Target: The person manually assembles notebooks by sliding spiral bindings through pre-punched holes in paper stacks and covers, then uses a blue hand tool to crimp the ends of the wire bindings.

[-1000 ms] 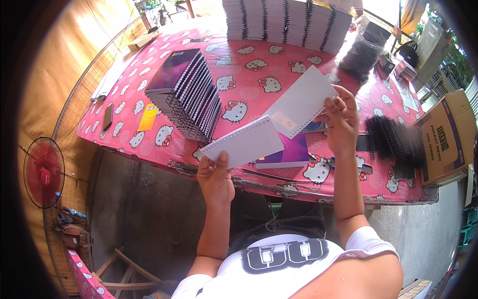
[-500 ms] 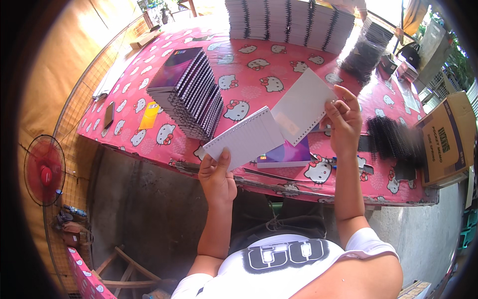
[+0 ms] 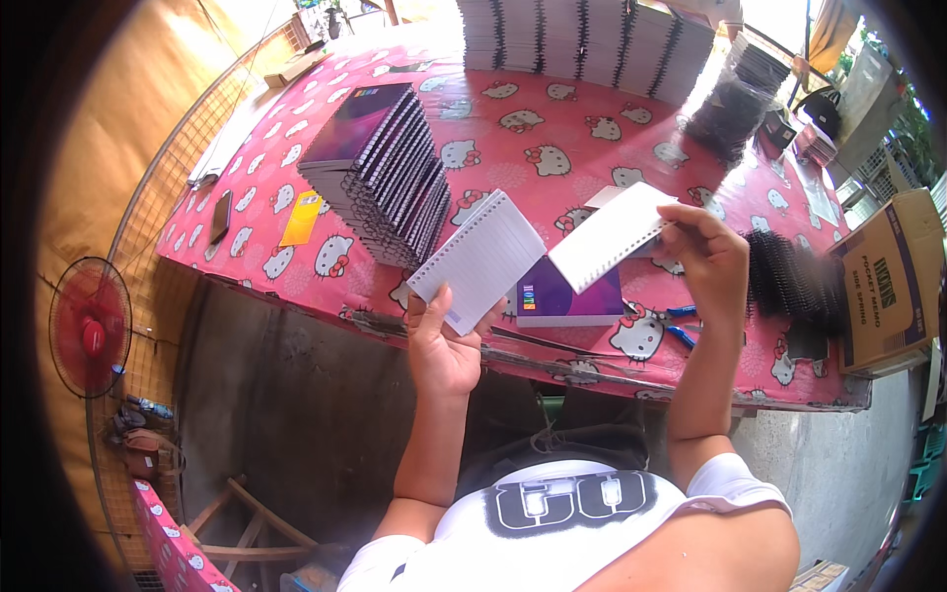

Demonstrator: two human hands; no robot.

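My left hand [image 3: 442,350] grips a block of lined paper [image 3: 483,259] along its lower edge, thumb on top. A row of punched holes runs along one side of the block. My right hand [image 3: 708,252] pinches the corner of a white punched sheet [image 3: 612,237], held tilted above the table; whether it is one sheet or several I cannot tell. Beneath the sheet lies a purple-covered notebook or pad [image 3: 572,301], partly hidden. Blue-handled pliers [image 3: 681,333] rest beside my right forearm.
A tall stack of purple spiral notebooks [image 3: 380,183] stands left on the pink table. Large notebook rows [image 3: 582,49] and a plastic-wrapped black bundle [image 3: 730,111] fill the back. Black binding coils [image 3: 794,281] and a cardboard box [image 3: 888,286] sit right. A yellow card [image 3: 301,219] lies left.
My right hand has moved down and right, tilting its sheet flatter and brighter in the light. My left hand has turned the lined block steeper. More of the purple cover and pliers shows.
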